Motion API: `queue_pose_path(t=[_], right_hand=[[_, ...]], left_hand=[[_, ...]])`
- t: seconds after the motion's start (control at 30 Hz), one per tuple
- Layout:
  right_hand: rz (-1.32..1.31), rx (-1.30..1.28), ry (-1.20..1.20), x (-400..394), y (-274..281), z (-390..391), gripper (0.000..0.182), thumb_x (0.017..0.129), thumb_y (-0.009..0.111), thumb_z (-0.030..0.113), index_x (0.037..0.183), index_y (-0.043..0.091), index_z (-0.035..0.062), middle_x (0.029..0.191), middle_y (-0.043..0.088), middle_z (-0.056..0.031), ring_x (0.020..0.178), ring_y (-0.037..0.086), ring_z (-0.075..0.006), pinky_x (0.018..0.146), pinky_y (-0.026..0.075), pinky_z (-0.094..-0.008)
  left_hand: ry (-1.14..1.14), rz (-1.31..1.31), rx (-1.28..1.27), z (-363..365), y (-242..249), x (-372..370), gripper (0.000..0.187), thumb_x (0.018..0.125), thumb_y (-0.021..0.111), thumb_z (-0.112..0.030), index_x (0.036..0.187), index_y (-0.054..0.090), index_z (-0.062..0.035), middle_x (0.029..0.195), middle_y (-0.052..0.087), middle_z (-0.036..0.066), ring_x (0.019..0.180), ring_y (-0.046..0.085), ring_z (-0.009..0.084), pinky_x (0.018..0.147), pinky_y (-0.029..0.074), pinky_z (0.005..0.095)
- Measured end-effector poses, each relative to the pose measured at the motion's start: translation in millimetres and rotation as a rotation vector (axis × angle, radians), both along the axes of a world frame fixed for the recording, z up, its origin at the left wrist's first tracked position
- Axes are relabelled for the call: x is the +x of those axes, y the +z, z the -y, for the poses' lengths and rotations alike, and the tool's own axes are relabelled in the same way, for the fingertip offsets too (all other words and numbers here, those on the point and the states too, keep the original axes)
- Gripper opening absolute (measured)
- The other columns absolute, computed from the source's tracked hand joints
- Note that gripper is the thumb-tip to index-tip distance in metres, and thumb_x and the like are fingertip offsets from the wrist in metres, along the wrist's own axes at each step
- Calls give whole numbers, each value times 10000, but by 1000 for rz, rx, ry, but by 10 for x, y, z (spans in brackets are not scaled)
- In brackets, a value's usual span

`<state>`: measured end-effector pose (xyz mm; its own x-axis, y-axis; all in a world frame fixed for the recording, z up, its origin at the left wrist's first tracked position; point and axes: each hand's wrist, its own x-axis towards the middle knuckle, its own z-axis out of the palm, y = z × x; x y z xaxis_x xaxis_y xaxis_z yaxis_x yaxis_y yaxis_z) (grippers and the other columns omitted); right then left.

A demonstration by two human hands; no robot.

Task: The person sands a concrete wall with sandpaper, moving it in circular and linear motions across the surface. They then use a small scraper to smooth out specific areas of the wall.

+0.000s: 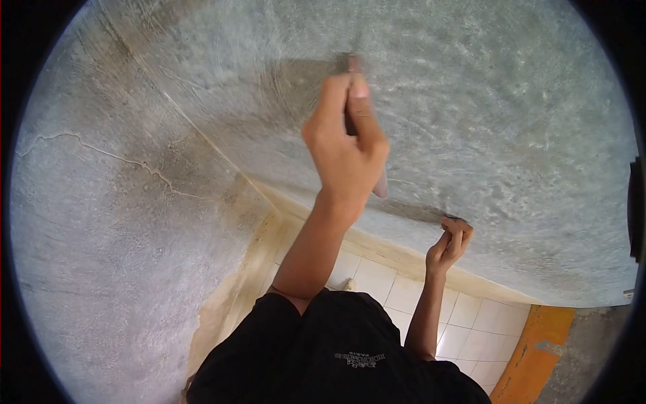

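My left hand [343, 145] is raised against a grey plastered wall [484, 114] and grips a putty knife [351, 64]. The knife's pale handle end sticks out below my palm, and its blade lies flat on the plaster beside a darker wet smear [299, 74]. Lower right, my right hand [449, 244] pinches the edge of a thin flat blade [417, 213] held edge-on against the same wall. The blade's face is not visible. My black shirt [336, 357] fills the bottom centre.
A second grey wall [114, 222] with a long crack [121, 159] meets the first in a corner on the left. A cream skirting band [377, 246] runs along the wall base above white floor tiles [471, 323]. An orange frame [538, 343] stands at bottom right.
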<state>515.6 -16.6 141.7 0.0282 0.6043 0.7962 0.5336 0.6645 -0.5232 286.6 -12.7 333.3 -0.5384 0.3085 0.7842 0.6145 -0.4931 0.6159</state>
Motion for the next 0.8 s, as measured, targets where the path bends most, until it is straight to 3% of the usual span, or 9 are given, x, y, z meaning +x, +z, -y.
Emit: queue_pose_path(t=[0.47, 0.8], right_hand=[[-25, -73, 94, 88, 39, 16, 331, 822, 442, -182, 963, 661, 22, 922, 510, -99, 822, 528, -211, 670, 454, -307], [15, -88, 176, 188, 12, 14, 340, 818, 458, -186, 990, 653, 31, 935, 515, -98, 832, 530, -214, 693, 454, -308]], left_hand=[[54, -52, 43, -50, -72, 109, 161, 984, 530, -126, 883, 585, -14, 657, 530, -7, 576, 441, 43, 504, 341, 227], [67, 76, 17, -17, -17, 122, 173, 981, 530, -147, 876, 578, -18, 648, 501, -15, 583, 444, 50, 522, 362, 236]])
